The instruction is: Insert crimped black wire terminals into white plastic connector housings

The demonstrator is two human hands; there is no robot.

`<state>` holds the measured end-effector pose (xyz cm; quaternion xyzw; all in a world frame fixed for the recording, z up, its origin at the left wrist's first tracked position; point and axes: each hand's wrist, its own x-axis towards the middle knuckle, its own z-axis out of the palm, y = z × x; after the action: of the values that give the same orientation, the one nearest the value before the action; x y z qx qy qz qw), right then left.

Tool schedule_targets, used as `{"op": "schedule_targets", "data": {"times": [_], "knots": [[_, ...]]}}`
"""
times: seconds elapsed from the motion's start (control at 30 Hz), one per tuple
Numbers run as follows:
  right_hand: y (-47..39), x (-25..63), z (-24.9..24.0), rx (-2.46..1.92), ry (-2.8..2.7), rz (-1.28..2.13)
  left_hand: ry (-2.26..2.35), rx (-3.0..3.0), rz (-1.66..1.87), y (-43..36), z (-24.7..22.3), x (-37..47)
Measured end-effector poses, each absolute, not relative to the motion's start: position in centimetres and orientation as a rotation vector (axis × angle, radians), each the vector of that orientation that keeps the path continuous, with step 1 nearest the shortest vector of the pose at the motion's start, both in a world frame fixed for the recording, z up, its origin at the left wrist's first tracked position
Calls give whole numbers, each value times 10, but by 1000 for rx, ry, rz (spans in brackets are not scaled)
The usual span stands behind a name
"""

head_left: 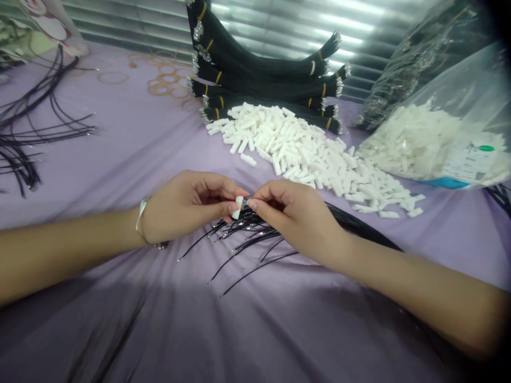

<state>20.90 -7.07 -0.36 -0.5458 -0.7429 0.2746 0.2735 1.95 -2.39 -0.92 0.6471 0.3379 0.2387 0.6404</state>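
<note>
Between the thumb and fingers of my left hand (187, 199) is a small white plastic connector housing (238, 207), held upright. My right hand (293, 213) pinches close against its right side; what sits in those fingertips looks like the metal-tipped end of a thin black wire, mostly hidden. Under both hands lies a loose bundle of black wires (255, 226) with shiny metal tips fanned out toward the left. The bundle runs back beneath my right hand and wrist.
A heap of white connector housings (287, 143) lies ahead. Behind it are stacked black wire bundles (263, 80) with yellow bands. A clear bag of white pieces (431, 138) stands right. More black wires (43, 122) and rubber bands (170, 80) lie left on the purple cloth (120, 149).
</note>
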Motion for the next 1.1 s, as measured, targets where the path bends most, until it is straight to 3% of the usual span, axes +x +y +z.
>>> {"op": "schedule_targets", "data": {"times": [1.1], "knots": [[-72,207,-3,-1435,-1906,898,798,1419,558,-23,-9,22]]}}
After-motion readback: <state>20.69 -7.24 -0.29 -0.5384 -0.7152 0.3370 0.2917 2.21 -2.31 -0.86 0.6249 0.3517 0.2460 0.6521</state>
